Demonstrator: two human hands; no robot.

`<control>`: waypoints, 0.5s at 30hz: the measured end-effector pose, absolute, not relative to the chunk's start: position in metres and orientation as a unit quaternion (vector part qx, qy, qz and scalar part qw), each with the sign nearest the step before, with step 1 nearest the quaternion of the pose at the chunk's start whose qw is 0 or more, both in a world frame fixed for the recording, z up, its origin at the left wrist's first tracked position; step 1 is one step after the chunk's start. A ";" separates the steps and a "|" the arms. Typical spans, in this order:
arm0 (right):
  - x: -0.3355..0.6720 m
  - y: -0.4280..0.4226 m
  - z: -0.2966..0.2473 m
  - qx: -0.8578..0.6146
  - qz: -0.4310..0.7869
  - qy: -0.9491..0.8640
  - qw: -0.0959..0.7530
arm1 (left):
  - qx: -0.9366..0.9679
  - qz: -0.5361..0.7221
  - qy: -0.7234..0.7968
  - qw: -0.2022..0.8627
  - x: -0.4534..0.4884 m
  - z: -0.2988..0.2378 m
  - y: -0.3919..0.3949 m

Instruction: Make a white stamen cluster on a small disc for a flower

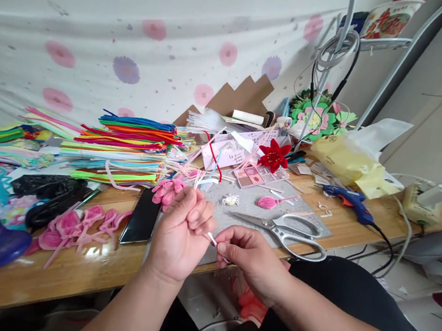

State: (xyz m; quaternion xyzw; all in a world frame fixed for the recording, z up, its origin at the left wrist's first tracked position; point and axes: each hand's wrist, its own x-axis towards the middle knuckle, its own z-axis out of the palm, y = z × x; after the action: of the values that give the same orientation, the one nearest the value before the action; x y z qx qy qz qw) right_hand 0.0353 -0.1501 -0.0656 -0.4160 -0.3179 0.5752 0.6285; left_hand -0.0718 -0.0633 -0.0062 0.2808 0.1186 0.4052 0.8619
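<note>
My left hand is closed around a small bundle of thin white strands, whose tips stick up above the thumb. Lower down, a white strand end comes out of that fist, and my right hand pinches it between thumb and fingertips. Whether both ends belong to one piece is hidden by the fingers. Just beyond the hands, a white stamen-like tuft and a pink fuzzy bud lie on the grey mat. Large scissors rest to the right, blades pointing left.
Stacks of coloured pipe cleaners fill the left back. Pink fuzzy petals, a black phone and a pink flower are nearer. A red flower stands behind; a blue glue gun with its cord lies right.
</note>
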 end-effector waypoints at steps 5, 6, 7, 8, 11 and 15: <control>0.039 -0.153 -0.065 -0.496 0.521 -0.376 0.584 | 0.307 0.416 0.129 0.846 -0.076 -0.009 -0.063; 0.045 -0.155 -0.064 -0.516 0.494 -0.417 0.561 | 0.309 0.418 0.132 0.844 -0.077 -0.009 -0.062; 0.053 -0.159 -0.063 -0.540 0.449 -0.467 0.537 | 0.309 0.420 0.133 0.843 -0.078 -0.009 -0.061; 0.063 -0.164 -0.062 -0.568 0.384 -0.521 0.507 | 0.310 0.422 0.133 0.841 -0.079 -0.007 -0.059; 0.108 -0.186 -0.065 -0.667 0.123 -0.637 0.366 | 0.309 0.428 0.121 0.840 -0.085 0.000 -0.051; 0.164 -0.214 -0.082 -0.787 0.004 -0.607 0.108 | 0.296 0.424 0.098 0.850 -0.092 0.010 -0.039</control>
State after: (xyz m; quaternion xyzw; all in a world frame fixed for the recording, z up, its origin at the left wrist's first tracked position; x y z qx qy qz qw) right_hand 0.1637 -0.2140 -0.0816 -0.7874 -0.6069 0.0037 0.1076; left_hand -0.0923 -0.0390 0.0103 0.2956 0.0983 0.4241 0.8504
